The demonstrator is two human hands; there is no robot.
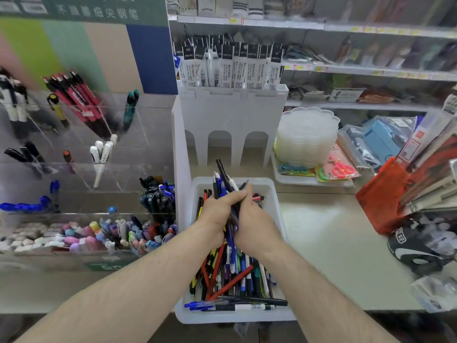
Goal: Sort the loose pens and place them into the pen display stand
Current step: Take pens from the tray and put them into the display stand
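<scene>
A white plastic bin sits in front of me on the counter, filled with several loose pens in red, blue, black and yellow. Both hands are above the bin, pressed together around a bundle of pens whose tips stick up past my fingers. My left hand wraps the bundle from the left and my right hand closes on it from the right. To the left stands the clear acrylic pen display stand, its tiered compartments holding red, black, white and blue pens.
A white refill rack stands behind the bin. Erasers and small items fill the stand's bottom tier. A stack of clear palettes, scissors packs, a red bag and a black mask lie to the right. Shelves run behind.
</scene>
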